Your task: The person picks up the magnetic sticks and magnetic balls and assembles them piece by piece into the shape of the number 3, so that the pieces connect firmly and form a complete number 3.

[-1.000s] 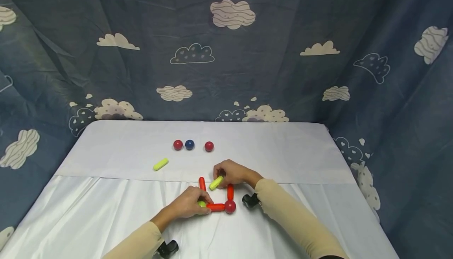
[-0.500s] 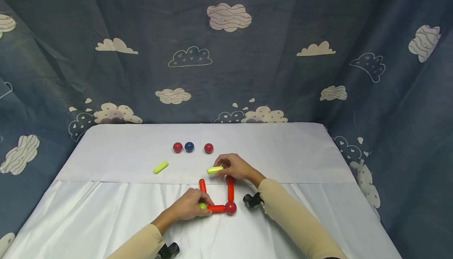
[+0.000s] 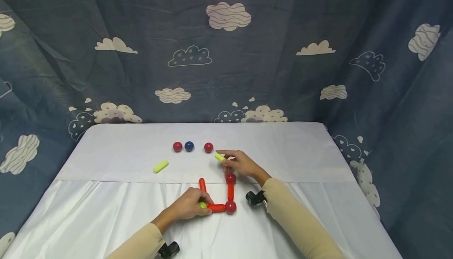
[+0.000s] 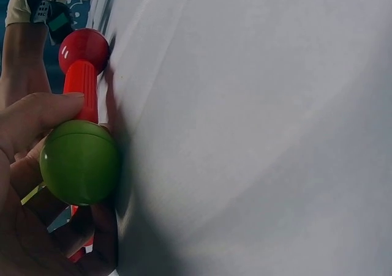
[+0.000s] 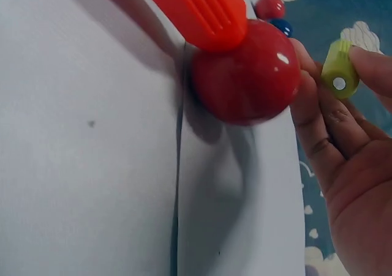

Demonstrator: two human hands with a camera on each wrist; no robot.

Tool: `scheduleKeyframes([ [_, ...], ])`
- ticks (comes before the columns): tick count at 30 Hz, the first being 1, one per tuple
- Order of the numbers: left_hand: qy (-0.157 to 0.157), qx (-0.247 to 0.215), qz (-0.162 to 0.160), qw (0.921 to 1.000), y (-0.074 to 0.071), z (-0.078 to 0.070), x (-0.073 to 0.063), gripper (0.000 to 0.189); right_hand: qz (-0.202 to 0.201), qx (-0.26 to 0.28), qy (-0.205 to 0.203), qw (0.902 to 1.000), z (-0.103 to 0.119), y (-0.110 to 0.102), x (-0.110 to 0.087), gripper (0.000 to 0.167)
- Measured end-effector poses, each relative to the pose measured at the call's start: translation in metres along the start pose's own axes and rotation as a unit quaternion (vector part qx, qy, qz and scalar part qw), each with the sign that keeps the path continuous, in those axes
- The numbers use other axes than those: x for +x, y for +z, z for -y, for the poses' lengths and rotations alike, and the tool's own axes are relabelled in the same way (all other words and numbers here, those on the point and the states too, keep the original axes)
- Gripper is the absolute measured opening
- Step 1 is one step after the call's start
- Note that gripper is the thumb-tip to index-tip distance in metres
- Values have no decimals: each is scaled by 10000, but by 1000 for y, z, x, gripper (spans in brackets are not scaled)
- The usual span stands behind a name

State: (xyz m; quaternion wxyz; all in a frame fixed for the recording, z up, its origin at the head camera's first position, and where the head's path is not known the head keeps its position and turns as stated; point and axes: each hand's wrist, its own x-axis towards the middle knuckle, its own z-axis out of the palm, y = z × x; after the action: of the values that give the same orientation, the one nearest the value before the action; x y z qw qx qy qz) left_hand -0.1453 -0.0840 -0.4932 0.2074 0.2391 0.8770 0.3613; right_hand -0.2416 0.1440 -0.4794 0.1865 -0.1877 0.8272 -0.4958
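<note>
My left hand [image 3: 192,203] grips a green ball [image 4: 81,163] and the end of a red rod [image 3: 216,208] joined to it. That rod runs to a red ball [image 3: 231,207], from which a second red rod [image 3: 231,192] leads back to another red ball [image 3: 230,178]. A third red rod [image 3: 202,185] points away from the green ball. Behind this shape, my right hand [image 3: 242,163] pinches a yellow-green rod [image 5: 340,70] between thumb and fingers, raised above the cloth. A round silver disc shows in the rod's end. Just beyond those fingers lies a loose red ball [image 3: 209,147].
Farther left on the white cloth [image 3: 290,152] sit a red ball [image 3: 177,147] and a blue ball [image 3: 189,146], close together. A second yellow-green rod [image 3: 161,167] lies nearer. A cloud-patterned curtain [image 3: 247,70] stands behind the table.
My right hand has moved back from the right-hand red rod, carrying the yellow-green rod towards the loose red ball and turning it. The ball atop that red rod has come into sight. My left hand stays put.
</note>
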Motion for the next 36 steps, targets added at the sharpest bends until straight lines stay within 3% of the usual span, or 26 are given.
scheduleKeyframes([
  [10, 59, -128, -71, 9999, 4, 0, 0, 12, -585, 358, 286, 9972, -4, -7, -5, 37],
  [18, 31, -96, -97, 9999, 2, 1, -1, 13, -1371, 214, 881, 9864, -11, -7, 1, 32],
  [29, 128, -55, -47, 9999, 2, 2, -1, 14, -1420, 461, 1013, 9836, -16, -2, -3, 34],
  [36, 186, 9, -63, 9998, -3, 2, -2, 13, -1431, 134, 1214, 9821, -18, 2, 1, 30],
])
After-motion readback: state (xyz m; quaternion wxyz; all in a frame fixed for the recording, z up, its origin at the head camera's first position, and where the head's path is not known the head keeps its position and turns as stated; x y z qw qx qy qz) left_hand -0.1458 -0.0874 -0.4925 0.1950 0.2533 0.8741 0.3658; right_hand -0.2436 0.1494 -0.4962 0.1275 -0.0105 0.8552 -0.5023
